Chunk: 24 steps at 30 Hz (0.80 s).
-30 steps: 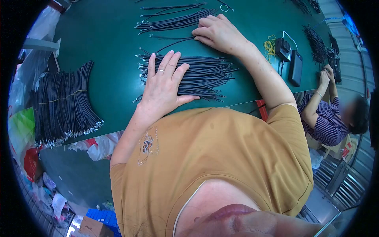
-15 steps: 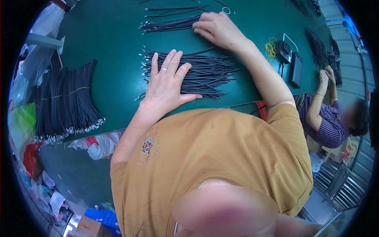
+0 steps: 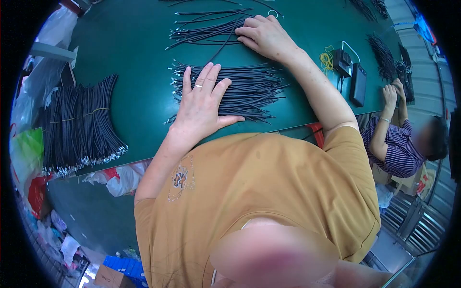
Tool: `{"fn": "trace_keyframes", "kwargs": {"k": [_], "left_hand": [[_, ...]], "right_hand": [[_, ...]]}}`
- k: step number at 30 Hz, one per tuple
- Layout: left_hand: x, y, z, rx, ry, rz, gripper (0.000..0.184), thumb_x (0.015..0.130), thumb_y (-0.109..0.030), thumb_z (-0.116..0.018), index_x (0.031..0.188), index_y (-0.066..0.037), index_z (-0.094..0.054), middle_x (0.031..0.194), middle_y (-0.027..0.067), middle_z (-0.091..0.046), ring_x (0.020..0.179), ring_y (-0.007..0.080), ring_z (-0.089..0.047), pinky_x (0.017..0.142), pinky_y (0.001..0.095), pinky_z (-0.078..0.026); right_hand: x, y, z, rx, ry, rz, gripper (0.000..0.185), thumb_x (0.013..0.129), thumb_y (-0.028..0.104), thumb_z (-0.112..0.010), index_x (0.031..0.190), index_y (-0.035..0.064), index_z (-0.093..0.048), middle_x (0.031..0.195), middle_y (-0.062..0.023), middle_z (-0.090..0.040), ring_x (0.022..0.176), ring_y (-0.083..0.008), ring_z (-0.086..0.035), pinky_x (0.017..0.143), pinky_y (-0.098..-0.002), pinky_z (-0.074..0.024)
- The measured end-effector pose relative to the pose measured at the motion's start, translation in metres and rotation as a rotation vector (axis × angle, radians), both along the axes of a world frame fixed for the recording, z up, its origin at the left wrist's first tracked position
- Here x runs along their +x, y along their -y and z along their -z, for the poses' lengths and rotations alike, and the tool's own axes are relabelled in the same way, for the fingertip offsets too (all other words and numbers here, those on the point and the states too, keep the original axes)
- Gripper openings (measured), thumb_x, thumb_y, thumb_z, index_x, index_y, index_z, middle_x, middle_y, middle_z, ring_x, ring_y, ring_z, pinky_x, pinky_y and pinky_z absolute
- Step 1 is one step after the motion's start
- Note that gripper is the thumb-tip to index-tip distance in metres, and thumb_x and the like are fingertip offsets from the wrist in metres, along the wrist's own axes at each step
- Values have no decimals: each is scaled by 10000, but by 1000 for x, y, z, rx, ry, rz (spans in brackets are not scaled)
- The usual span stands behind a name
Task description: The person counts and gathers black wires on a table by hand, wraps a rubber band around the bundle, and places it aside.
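Note:
My left hand (image 3: 201,98) lies with its fingers spread on the left part of a pile of black cables (image 3: 254,91) with metal-tipped ends. A ring is on one finger. My right hand (image 3: 264,36) is above that pile, its fingers pinched at the right end of a smaller group of black cables (image 3: 201,33). One black cable (image 3: 224,48) slants from near my right fingers down toward my left fingertips. A white rubber band (image 3: 272,13) lies just behind my right hand.
Banded bundles of black cables (image 3: 79,120) lie at the table's left. Yellow bands (image 3: 326,60), a black adapter (image 3: 342,62) and a black power bank (image 3: 358,85) are to the right. Farther right a person (image 3: 396,144) handles more cables (image 3: 382,55).
My right hand opened a little, moved up, and now pinches at the smaller group. A slanting cable now shows between the two groups. My left hand has stayed on the pile.

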<state>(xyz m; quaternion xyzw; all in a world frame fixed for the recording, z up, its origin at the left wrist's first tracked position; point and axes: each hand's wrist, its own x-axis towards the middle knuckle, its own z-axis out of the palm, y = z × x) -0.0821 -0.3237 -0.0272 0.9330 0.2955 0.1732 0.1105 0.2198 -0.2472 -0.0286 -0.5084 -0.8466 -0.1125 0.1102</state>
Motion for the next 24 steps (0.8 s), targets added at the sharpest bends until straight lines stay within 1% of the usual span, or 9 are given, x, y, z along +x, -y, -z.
{"fn": "trace_keyframes", "kwargs": {"k": [1,3,4,6,8,11,16,20,24], "left_hand": [[0,0,0,-1,-1,-1,942,726,-643,-926,1421,-90,-614,1618,221,-480,1589,380,-395,1301,691,-189],[0,-1,1,9,-12,0,929,762,-723,-866,1406,-83,-671,1605,235,-500,1596,367,-375,1312,699,-165],[0,0,1,9,-13,-2,929,762,-723,-866,1406,-83,-671,1605,235,-500,1596,367,-375,1312,699,-165],[0,0,0,2,11,3,938,724,-629,-933,1419,-85,-616,1620,228,-477,1591,385,-390,1300,689,-195],[0,0,0,2,9,2,938,724,-629,-932,1419,-84,-616,1620,228,-476,1592,384,-388,1300,689,-196],[0,0,0,1,6,1,938,724,-628,-933,1419,-84,-615,1621,228,-475,1594,383,-385,1300,689,-195],[0,0,0,-5,7,4,936,723,-625,-935,1418,-87,-614,1620,225,-475,1597,379,-381,1299,691,-194],[0,0,-1,-8,-3,4,932,725,-624,-934,1419,-90,-614,1617,223,-476,1598,377,-379,1300,691,-191],[-1,0,0,0,7,4,926,731,-620,-934,1420,-90,-614,1615,224,-480,1592,377,-386,1301,692,-184]], "right_hand": [[-1,0,0,-1,4,-6,267,1073,350,-686,1238,171,-796,1121,-26,-711,1137,-238,-670,987,-427,-464],[-3,2,-7,-36,13,-30,269,1075,353,-683,1239,172,-795,1115,-26,-711,1132,-237,-674,988,-424,-464],[-4,4,-9,-70,22,-51,270,1077,356,-681,1239,173,-794,1108,-26,-710,1126,-236,-677,989,-421,-463],[-4,5,-8,-68,14,-68,271,1075,359,-683,1238,174,-794,1098,-26,-708,1116,-235,-680,984,-422,-463],[-4,6,-8,-66,5,-84,271,1073,362,-686,1237,174,-795,1088,-26,-706,1107,-234,-683,979,-424,-464],[-8,11,-13,-91,32,-60,243,1051,354,-708,1220,210,-808,1073,-20,-723,1091,-218,-705,973,-417,-466],[-15,15,-15,38,-34,-98,258,1039,328,-718,1265,228,-793,1121,-31,-677,1126,-220,-692,956,-429,-480],[-23,-2,-8,100,-3,-120,262,1042,303,-719,1282,219,-783,1106,-32,-661,1115,-238,-661,954,-425,-480],[-26,-10,-12,64,66,-140,211,1026,295,-725,1205,222,-810,1090,-26,-658,1108,-225,-669,961,-427,-486]]}}
